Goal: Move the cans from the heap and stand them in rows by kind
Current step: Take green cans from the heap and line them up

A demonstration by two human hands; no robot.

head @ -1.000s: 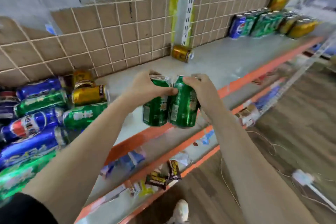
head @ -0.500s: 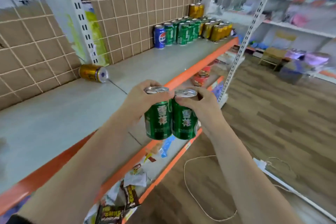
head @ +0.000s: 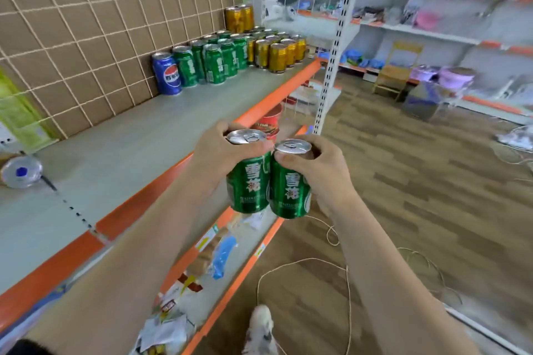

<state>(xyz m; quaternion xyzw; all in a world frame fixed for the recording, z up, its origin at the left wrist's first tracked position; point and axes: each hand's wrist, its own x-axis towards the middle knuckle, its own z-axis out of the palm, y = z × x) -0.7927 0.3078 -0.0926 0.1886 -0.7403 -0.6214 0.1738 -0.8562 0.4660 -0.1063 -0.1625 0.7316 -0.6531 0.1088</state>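
My left hand (head: 215,153) grips one green can (head: 248,181) by its top, and my right hand (head: 323,170) grips a second green can (head: 290,190) the same way. Both cans are upright, side by side and touching, in the air past the orange front edge of the grey shelf (head: 121,150). At the shelf's far end stand rows of cans: one blue can (head: 167,73), several green cans (head: 215,62) and several gold cans (head: 277,52). The heap is out of view.
A can lies on its side (head: 21,171) at the left of the shelf. A mesh-covered tiled wall (head: 86,23) backs the shelf. A white upright post (head: 331,52) stands at its far end. Lower shelves hold packets (head: 219,253). String (head: 331,262) lies on the wooden floor.
My view has swung right, away from the heap. Both hands carry the green cans along the shelf front, and the standing rows are nearer now.
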